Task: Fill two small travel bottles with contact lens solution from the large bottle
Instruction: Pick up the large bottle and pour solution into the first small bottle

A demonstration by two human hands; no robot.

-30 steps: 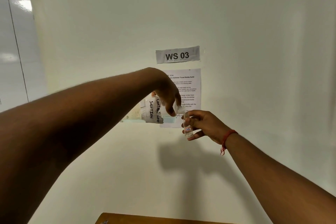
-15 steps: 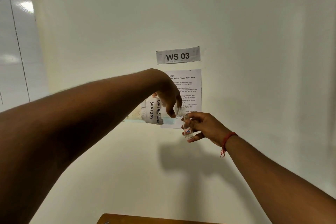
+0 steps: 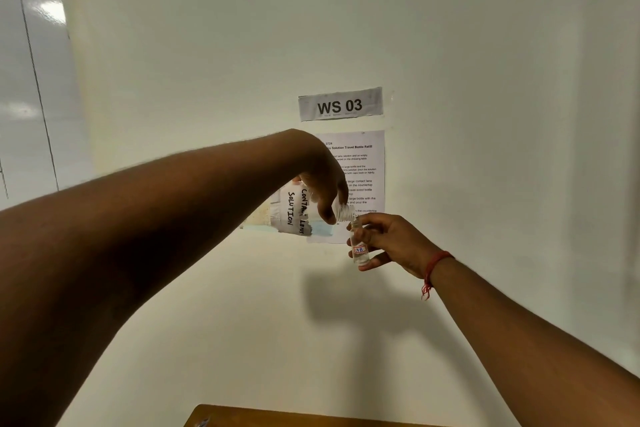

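**A:** Which hand held the source vessel?

**B:** The left hand [image 3: 323,189] gripped the large clear plastic bottle [image 3: 294,215], fingers curled over its shoulder. The bottle lay tipped nearly horizontal, its white paper label reading "CONTACT LENS SOLUTION" and its uncapped threaded neck pointing right and slightly down.

**A:** And the receiving vessel?

**B:** The right hand [image 3: 393,241] pinched the small clear glass travel bottle [image 3: 358,248] between thumb and fingers, holding it upright in the air before the wall. A small white tag with red edging sat on its side. Its open mouth was just beneath the large bottle's neck; whether they touched could not be told.

**A:** Other items shown?

**B:** A red thread bracelet [image 3: 434,265] circled the right wrist. On the pale wall [image 3: 485,45] hung a "WS 03" sign [image 3: 341,104] above a printed instruction sheet [image 3: 363,166]; a whiteboard [image 3: 31,80] stood at far left, and a brown wooden tabletop edge [image 3: 311,418] showed below.
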